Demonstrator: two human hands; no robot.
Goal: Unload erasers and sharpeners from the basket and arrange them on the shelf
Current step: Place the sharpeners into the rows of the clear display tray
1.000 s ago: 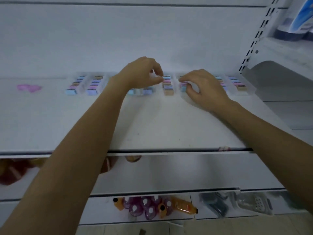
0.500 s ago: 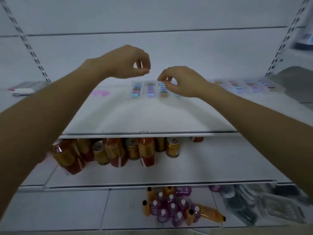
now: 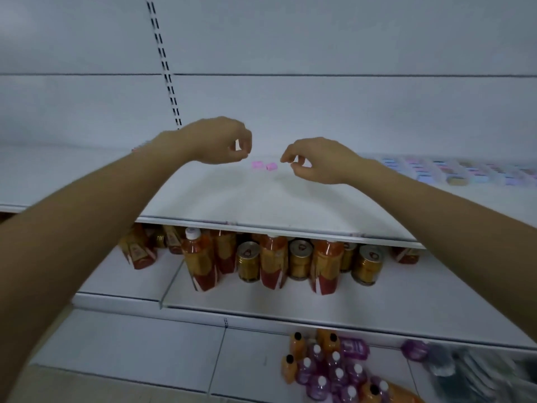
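Two small pink pieces [image 3: 263,165] lie on the white shelf [image 3: 261,199], side by side; blur hides what they are. My left hand [image 3: 220,141] hovers just left of them, fingers curled to the thumb, holding nothing. My right hand [image 3: 315,161] hovers just right of them, fingers also curled and empty. Rows of clear boxes with pastel erasers [image 3: 453,171] stand along the back of the shelf at the far right. The basket is out of view.
On the shelf below stand orange juice bottles [image 3: 200,260] and gold cans [image 3: 248,261]. The bottom shelf holds small purple and orange bottles [image 3: 328,370] and clear packs [image 3: 470,373] at the right. A slotted upright [image 3: 165,62] runs up the back panel.
My view has swung left along the shelf. Both hands let go of the eraser boxes, lifted and moved left, and now flank the pink pieces; the boxes sit far to the right.
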